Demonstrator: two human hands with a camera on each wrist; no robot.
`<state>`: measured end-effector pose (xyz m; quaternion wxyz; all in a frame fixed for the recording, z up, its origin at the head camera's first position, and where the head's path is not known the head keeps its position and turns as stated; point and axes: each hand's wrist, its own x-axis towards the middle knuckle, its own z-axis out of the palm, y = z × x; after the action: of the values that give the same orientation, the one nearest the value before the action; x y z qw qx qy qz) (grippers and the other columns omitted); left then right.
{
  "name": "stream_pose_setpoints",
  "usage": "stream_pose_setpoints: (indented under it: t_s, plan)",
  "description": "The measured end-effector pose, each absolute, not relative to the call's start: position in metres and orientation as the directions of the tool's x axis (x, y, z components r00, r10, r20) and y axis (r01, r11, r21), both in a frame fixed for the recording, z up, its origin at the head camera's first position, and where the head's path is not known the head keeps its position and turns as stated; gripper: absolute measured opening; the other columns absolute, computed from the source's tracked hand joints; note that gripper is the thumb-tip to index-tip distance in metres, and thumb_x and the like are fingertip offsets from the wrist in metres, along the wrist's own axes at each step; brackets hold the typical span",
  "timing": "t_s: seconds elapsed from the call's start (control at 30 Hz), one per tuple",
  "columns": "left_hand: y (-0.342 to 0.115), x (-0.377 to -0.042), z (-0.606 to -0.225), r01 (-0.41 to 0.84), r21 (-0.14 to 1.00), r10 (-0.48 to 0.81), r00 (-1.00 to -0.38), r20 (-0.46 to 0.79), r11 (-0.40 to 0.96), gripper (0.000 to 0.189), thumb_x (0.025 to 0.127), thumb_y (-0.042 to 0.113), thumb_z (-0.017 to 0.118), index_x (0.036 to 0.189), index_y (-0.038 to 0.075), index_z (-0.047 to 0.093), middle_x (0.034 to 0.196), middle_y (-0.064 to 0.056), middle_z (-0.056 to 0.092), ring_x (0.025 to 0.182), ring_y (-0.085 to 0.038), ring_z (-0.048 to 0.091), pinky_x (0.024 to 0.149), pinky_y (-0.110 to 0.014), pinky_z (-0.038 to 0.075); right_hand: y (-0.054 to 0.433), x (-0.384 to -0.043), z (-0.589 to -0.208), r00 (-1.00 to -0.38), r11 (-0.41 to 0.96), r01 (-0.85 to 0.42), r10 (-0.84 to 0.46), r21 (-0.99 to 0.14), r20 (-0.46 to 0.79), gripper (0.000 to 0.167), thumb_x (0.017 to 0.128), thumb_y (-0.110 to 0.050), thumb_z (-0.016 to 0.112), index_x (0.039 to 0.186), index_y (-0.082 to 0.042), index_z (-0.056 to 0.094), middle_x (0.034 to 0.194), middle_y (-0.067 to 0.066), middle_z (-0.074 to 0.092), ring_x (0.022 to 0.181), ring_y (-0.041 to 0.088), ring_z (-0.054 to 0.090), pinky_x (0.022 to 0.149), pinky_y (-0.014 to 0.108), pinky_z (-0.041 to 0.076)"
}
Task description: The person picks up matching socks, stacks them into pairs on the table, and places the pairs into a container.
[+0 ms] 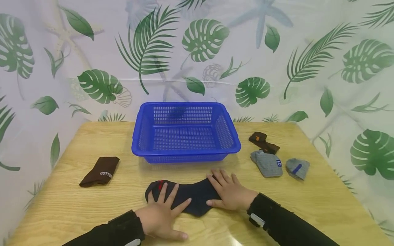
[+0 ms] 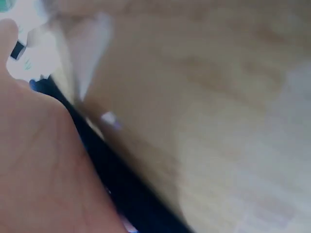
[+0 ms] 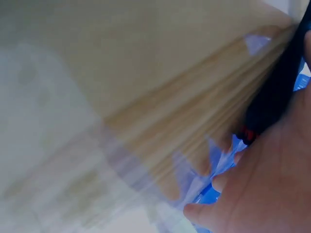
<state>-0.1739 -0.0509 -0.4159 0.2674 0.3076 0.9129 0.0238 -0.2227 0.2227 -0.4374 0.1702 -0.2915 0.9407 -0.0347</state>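
A dark navy sock with a small red mark lies stretched out on the table in the head view. My left hand rests on its left part with the fingers spread and the thumb out on the wood. Over the sock's right end lies my right hand, fingers extended and thumb along the near edge. In the left wrist view my palm sits beside the dark edge of the sock. The right wrist view has the sock above my palm.
A blue plastic basket stands behind the sock on the wooden table. To the left lies a brown sock with white lettering. On the right are another brown sock and two grey socks. Leaf-print cloth hangs around the table.
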Motion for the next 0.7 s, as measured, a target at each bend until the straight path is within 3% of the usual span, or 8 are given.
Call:
stream_pose_setpoints:
  t_s: [0.13,0.23,0.33,0.47,0.7]
  plan:
    - [-0.048,-0.172,-0.414,0.535,0.185,0.554,-0.695,-0.459,0.824,0.092,0.079,0.085,0.036,0.155,0.038,0.015,0.162,-0.017,-0.002,0.142,-0.052,-0.001,0.095,-0.082,0.015,0.217,-0.22,-0.432,-0.79,0.836,-0.53,-0.548,-0.141,-0.275,0.088,0.093,-0.064,0.044,0.156,-0.009,0.016,0.161,0.017,0.004,0.146,0.042,0.001,0.11,0.068,0.012]
    - [-0.044,-0.167,-0.414,0.575,0.17,0.588,-0.698,-0.408,0.8,0.091,0.082,0.081,0.036,0.155,0.028,0.023,0.162,-0.014,0.007,0.144,-0.046,0.006,0.1,-0.077,0.019,0.208,-0.204,-0.423,-0.78,0.803,-0.587,-0.595,-0.105,-0.191,0.085,0.093,-0.058,0.051,0.152,-0.002,0.025,0.159,0.02,0.014,0.145,0.043,0.01,0.109,0.067,0.018]
    - [-0.042,-0.156,-0.418,0.657,0.145,0.658,-0.661,-0.361,0.74,0.09,0.085,0.076,0.04,0.153,0.017,0.032,0.16,-0.01,0.017,0.146,-0.037,0.014,0.106,-0.067,0.025,0.199,-0.179,-0.415,-0.702,0.721,-0.685,-0.691,-0.102,-0.171,0.082,0.094,-0.058,0.049,0.149,0.001,0.033,0.156,0.02,0.025,0.143,0.038,0.023,0.108,0.06,0.028]
    - [-0.041,-0.148,-0.429,0.718,0.121,0.707,-0.618,-0.344,0.686,0.089,0.086,0.072,0.048,0.151,0.014,0.034,0.159,-0.007,0.023,0.145,-0.032,0.021,0.107,-0.058,0.032,0.193,-0.155,-0.415,-0.58,0.617,-0.775,-0.78,-0.135,-0.236,0.08,0.097,-0.061,0.039,0.147,0.001,0.037,0.154,0.019,0.032,0.141,0.032,0.033,0.106,0.049,0.039]
    - [-0.047,-0.152,-0.431,0.692,0.15,0.688,-0.622,-0.374,0.706,0.093,0.082,0.073,0.052,0.154,0.019,0.028,0.162,-0.007,0.014,0.147,-0.035,0.013,0.106,-0.064,0.029,0.207,-0.156,-0.435,-0.501,0.522,-0.85,-0.842,-0.069,-0.2,0.084,0.097,-0.065,0.028,0.152,-0.002,0.025,0.158,0.019,0.022,0.144,0.033,0.023,0.109,0.049,0.034]
